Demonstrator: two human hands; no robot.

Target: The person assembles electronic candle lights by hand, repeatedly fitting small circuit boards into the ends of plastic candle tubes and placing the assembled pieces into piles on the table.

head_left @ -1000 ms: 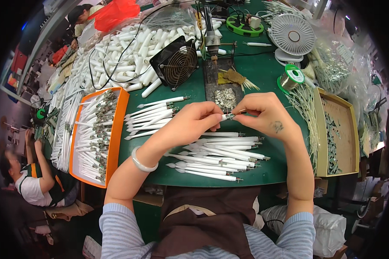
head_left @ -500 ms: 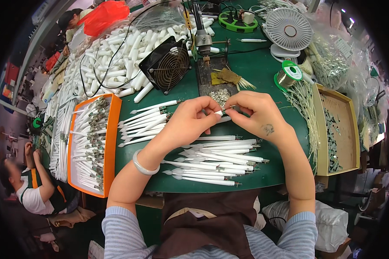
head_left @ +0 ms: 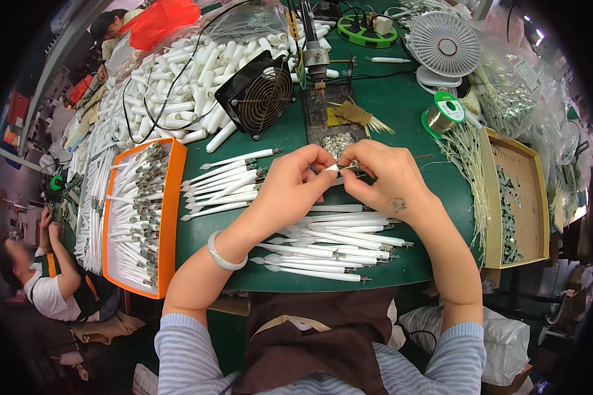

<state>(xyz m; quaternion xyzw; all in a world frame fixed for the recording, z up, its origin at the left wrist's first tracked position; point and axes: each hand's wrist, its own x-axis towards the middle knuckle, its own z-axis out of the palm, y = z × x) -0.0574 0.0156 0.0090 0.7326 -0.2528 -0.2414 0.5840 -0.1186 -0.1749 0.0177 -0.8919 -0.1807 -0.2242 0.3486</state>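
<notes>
My left hand (head_left: 295, 179) is closed around a white plastic tube whose end (head_left: 333, 168) pokes out between thumb and forefinger; most of it is hidden by the hand. At that end, my right hand (head_left: 387, 174) pinches something small and thin, perhaps a wire, too small to make out. Both hands meet just in front of a heap of silvery scraps (head_left: 338, 143). Below them lie white candle-shaped sticks (head_left: 323, 253) with flame-like tips at the left and small metal parts at the right. Another group of these sticks (head_left: 227, 187) lies beside my left wrist.
An orange box (head_left: 172, 224) at left holds many sticks. Behind are a black fan (head_left: 260, 99), loose white tubes (head_left: 191, 85) and a soldering-iron stand (head_left: 316, 62). Right: solder spool (head_left: 444, 114), white fan (head_left: 445, 47), wires (head_left: 464, 174), cardboard box (head_left: 541, 217). A person (head_left: 56, 283) works far left.
The view has shifted slightly. My hands stay together at the tube's end, with the right fingers moved a little; the tube is still in my left hand.
</notes>
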